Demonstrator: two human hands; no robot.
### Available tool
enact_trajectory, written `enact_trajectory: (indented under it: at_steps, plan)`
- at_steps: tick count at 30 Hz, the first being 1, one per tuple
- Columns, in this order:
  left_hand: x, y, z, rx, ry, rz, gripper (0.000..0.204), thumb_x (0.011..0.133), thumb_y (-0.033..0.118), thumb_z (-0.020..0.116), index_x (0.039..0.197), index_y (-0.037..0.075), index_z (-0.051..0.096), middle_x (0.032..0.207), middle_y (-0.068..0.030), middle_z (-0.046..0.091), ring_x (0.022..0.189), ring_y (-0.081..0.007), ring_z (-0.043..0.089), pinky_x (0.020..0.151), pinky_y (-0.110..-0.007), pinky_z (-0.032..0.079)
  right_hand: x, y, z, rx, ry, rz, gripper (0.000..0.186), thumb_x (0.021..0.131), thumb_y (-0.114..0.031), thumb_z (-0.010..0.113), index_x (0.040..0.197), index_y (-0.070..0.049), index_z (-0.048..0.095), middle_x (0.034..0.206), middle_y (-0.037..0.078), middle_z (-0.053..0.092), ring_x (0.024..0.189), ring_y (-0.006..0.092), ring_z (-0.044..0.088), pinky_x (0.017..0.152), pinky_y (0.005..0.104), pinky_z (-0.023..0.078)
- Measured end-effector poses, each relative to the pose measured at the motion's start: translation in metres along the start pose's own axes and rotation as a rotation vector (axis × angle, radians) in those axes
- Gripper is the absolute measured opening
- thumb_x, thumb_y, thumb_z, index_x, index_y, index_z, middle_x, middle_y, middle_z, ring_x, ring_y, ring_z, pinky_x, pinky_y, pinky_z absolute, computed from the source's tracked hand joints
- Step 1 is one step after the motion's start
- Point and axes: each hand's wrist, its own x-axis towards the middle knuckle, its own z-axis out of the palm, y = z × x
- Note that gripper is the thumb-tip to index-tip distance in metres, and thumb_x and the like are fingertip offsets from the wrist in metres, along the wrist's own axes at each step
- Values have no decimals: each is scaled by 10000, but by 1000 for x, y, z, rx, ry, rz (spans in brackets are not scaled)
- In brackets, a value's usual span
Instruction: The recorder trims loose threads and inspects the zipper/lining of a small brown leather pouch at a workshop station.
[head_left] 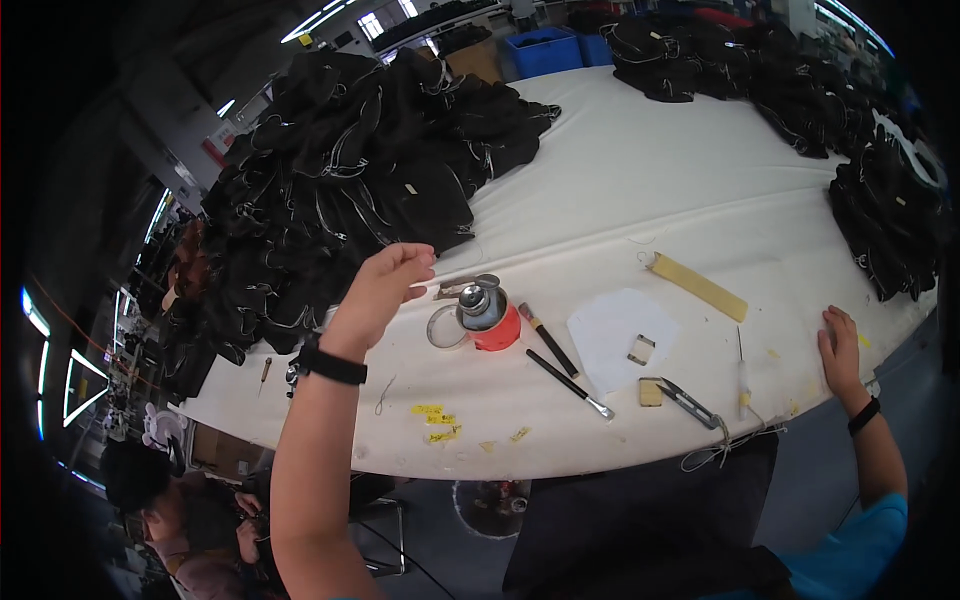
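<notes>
My left hand (388, 283) is raised over the table beside the black garment pile (340, 170), fingers loosely bent and thumb apart, with nothing seen in it. Just right of it stands a red tin (495, 335) with a metal-topped container in it, and a ring-shaped roll (444, 328) lies alongside. At the right table edge, my right hand (840, 350) rests with fingers stretched out and holds nothing. Nearest to it is a thin pointed tool with a pale handle (744, 390). A grey-handled cutter (690, 403) lies further left.
Two black-handled brushes (565, 380) and white paper (610, 335) lie mid-table, below a yellowish strip (700, 288). Yellow labels (430, 410) lie near the front edge. More black garments (885, 220) cover the far right. A seated person (190, 510) is at lower left.
</notes>
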Motion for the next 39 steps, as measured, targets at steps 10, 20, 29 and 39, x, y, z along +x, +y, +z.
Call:
enact_trajectory:
  at_steps: [10,20,29,39]
  plan:
    - [186,-90,-27,-49,414,-203,316,898,291,658,1085,50,576,1032,-58,588,935,-155,576,768,-299,497,0,-2,-1,3,-38,53,341,874,-42,539,1211,7,529,1340,168,487,1254,334,455,1083,385,342]
    - [158,-35,-44,-696,306,-116,90,890,207,613,898,122,587,805,9,539,694,-106,492,555,-241,410,0,-2,-3,14,-33,66,355,872,-40,537,1225,2,524,1346,170,487,1261,331,452,1091,384,334]
    - [-15,48,-13,-899,-129,389,244,987,242,470,1130,74,574,1145,-48,635,1005,-170,607,836,-314,493,-7,6,2,12,49,-14,333,859,-55,564,1185,6,541,1304,187,518,1219,359,479,1053,408,370]
    - [-280,14,97,-731,76,748,464,1005,196,350,1428,10,306,1420,-186,427,1298,-323,463,1089,-468,388,-54,-188,-75,750,-170,-259,235,929,-124,522,1077,28,623,1087,141,628,1053,249,589,922,327,434]
